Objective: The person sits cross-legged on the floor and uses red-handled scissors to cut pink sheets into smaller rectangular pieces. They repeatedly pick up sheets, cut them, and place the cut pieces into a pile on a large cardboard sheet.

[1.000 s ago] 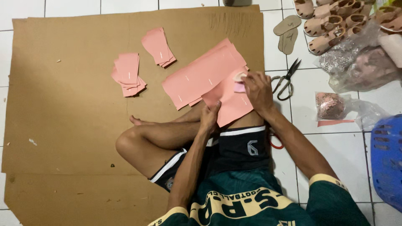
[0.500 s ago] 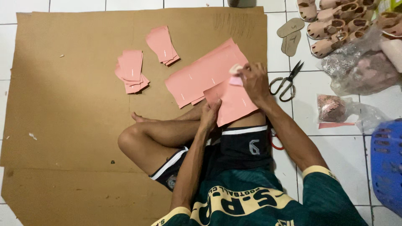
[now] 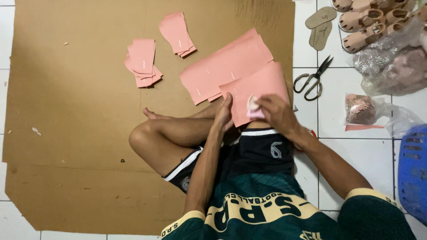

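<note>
I sit cross-legged on a brown cardboard sheet (image 3: 80, 124). A pink sheet (image 3: 262, 86) rests on my knee, on top of longer pink sheets (image 3: 222, 66). My left hand (image 3: 223, 114) lies flat, fingers together, pressing the lower left edge of the pink sheet. My right hand (image 3: 278, 113) grips a small pale cloth wad (image 3: 252, 106) and holds it against the sheet's surface.
Two stacks of small pink cut pieces (image 3: 143, 62) (image 3: 177, 33) lie farther out on the cardboard. On the white tiles to the right are scissors (image 3: 313, 79), tan insoles (image 3: 321, 27), several sandals (image 3: 369, 22), plastic bags (image 3: 391, 58) and a blue basket (image 3: 413, 173).
My right hand with the cloth wad has moved from the sheet's upper right corner down toward its lower middle. My left hand stays pressed on the sheet.
</note>
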Tool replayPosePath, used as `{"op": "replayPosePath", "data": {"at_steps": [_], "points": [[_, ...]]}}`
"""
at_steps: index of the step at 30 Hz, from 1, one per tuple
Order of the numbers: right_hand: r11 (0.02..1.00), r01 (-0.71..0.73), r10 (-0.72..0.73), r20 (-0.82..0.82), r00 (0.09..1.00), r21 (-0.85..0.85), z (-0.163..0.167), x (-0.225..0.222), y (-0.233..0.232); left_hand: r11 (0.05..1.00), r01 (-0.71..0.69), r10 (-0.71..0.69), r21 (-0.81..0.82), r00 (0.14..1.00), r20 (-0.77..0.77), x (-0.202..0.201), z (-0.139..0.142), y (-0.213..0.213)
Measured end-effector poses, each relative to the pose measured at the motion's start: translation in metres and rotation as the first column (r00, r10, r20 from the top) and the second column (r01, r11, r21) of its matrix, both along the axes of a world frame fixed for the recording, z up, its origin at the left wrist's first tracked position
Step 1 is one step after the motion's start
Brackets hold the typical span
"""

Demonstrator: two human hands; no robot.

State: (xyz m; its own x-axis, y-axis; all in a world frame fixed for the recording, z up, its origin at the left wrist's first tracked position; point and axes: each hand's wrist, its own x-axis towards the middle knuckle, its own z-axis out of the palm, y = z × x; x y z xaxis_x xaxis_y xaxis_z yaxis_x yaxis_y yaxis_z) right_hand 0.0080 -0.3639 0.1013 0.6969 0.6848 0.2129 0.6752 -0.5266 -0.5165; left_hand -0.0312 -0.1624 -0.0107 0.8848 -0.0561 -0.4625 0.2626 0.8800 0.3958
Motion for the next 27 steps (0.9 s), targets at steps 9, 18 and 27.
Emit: {"op": "replayPosePath", "data": {"at_steps": [9,18,27], "points": [[0.981,-0.165,0.165,0.011,0.986,0.105,-0.021,-0.058,0.051,0.992,-0.048,0.038,0.118,0.996,0.081,0.003,-0.036,0.005],[0.99,0.086,-0.083,-0.03,0.996,0.11,-0.001,-0.008,0.049,0.972,0.11,-0.086,-0.209,0.989,0.122,0.002,-0.006,0.014],[0.997,-0.039,0.03,0.124,0.992,0.071,-0.033,-0.025,0.081,0.988,0.07,-0.057,-0.134,0.994,0.098,-0.002,-0.02,0.007]]}}
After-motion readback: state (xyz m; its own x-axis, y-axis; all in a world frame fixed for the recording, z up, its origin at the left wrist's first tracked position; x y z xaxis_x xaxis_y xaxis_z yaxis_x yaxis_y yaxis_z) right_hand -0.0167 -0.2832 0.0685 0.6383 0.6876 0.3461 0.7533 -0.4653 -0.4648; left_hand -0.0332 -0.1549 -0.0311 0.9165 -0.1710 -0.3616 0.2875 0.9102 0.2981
